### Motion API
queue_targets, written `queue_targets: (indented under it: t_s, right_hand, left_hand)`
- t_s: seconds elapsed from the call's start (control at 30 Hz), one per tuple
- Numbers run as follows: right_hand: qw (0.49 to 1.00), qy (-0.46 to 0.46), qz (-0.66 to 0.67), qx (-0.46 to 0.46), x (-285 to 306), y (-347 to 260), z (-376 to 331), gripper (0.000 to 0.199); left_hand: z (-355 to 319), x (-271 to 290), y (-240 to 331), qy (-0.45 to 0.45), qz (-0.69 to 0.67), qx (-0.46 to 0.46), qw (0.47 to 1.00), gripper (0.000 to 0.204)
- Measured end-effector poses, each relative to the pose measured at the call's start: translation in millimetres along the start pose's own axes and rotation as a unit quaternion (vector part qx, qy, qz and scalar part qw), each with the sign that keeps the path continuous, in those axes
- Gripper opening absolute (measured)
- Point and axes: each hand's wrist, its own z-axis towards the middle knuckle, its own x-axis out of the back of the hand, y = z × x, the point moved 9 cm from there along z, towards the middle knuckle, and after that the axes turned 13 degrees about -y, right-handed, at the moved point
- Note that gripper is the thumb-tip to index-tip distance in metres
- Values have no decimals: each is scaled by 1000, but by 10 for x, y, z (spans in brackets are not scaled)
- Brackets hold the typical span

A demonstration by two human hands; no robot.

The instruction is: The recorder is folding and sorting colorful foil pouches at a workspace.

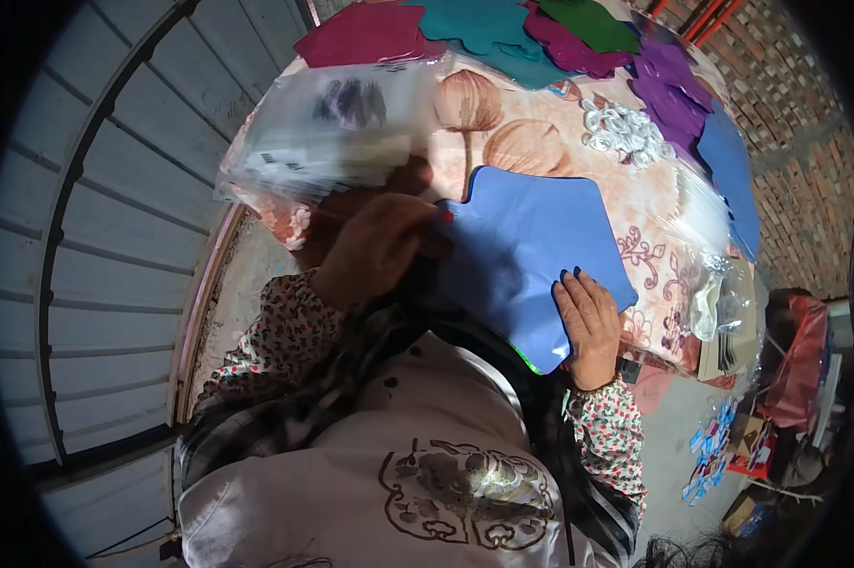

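A flat, glossy blue sheet-like piece (531, 256) with angled, notched edges lies on the near part of the table in front of me. A thin strip of bright green shows under its near edge. My right hand (588, 322) rests on its right side, fingers stretched out flat over the surface. My left hand (380, 248) is at its left edge, blurred and partly in shadow. Its fingers look bent, but whether they grip anything cannot be made out. Beyond the left hand lies a stack of clear plastic bags (337, 128).
The table has a floral cloth (526, 142). Flat magenta (361, 36), teal (484, 33), green (593, 24) and purple pieces (671, 90) lie along its far side. White coils (626, 133) sit right of centre. Plastic-wrapped cards (730, 327) lie at the right edge.
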Motion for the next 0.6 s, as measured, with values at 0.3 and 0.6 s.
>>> queue_targets:
  t_s: [0.3,0.6]
  right_hand:
    - [1000,6,5,-12,24,34,29,34]
    - [999,-5,46,-26,83,127,94,33]
  left_hand:
    - [-1,-505,646,-10,217,-251,943,27]
    - [115,-487,637,5,194,-269,943,23]
